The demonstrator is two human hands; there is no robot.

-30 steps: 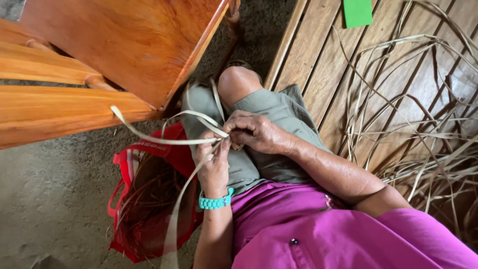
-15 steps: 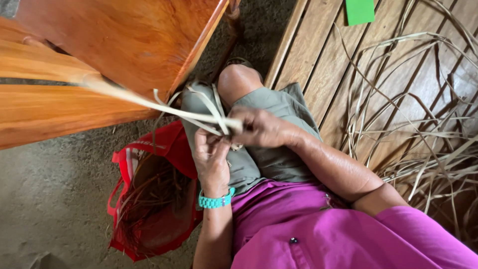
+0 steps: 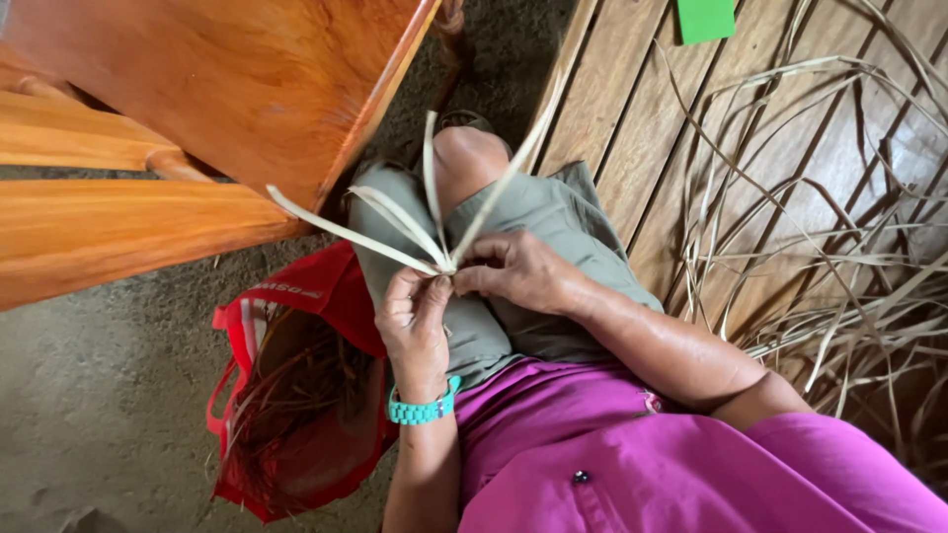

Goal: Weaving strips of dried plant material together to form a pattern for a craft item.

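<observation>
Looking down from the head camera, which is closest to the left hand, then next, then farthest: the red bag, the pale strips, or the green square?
1. Pale strips: pinched in the left hand.
2. Red bag: on the floor beside that wrist.
3. Green square: far off on the wooden slats, top edge.

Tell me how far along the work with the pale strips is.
Barely begun: a few pale flat leaf strips meet at one pinched point, with no woven patch visible. In hand: the left hand and right hand both grip that junction, loose ends fanning upward. Left: all strip lengths remain free, and a heap of dry strips lies unused on the wooden slats.
</observation>
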